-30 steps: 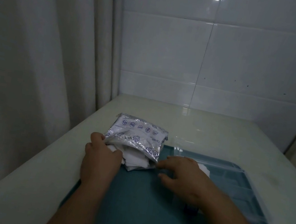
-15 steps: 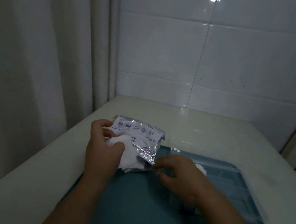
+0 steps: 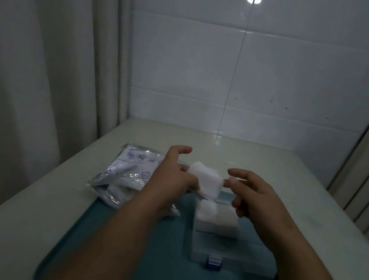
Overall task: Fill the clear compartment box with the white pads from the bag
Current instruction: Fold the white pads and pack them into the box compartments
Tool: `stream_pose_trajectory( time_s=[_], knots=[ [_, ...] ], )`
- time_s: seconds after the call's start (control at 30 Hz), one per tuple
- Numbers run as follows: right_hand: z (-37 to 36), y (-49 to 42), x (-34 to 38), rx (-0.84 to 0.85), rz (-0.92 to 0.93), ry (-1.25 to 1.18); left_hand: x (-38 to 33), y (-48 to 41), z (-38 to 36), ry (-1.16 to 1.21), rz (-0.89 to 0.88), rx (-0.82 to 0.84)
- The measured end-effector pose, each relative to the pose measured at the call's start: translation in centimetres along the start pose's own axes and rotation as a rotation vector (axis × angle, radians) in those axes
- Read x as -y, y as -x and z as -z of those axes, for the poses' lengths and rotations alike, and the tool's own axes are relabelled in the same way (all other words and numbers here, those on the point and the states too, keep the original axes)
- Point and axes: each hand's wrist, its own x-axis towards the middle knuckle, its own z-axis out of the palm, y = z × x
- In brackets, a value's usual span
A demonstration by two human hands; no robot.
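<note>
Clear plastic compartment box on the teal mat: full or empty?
Partly filled: the clear plastic compartment box holds white pads in its far compartments; the near section by its blue latch looks bare.
</note>
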Motion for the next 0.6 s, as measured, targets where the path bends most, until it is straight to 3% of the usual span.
stream_pose_trajectory(
  time_s=[0.1,0.27,0.6],
  knots=[
    [0.1,0.1,0.0,0.096,-0.006,0.048,0.9,0.0,-0.6,0.048,-0.003,0.049],
    [-0.6,-0.1,-0.3,0.109,0.044,0.177,2.3,0.7,-0.3,0.129,0.013,0.085],
    [-1.1,-0.2,-0.4,0.096,0.075,0.317,1.9,1.3,-0.1,0.002,-0.098,0.127]
  ],
)
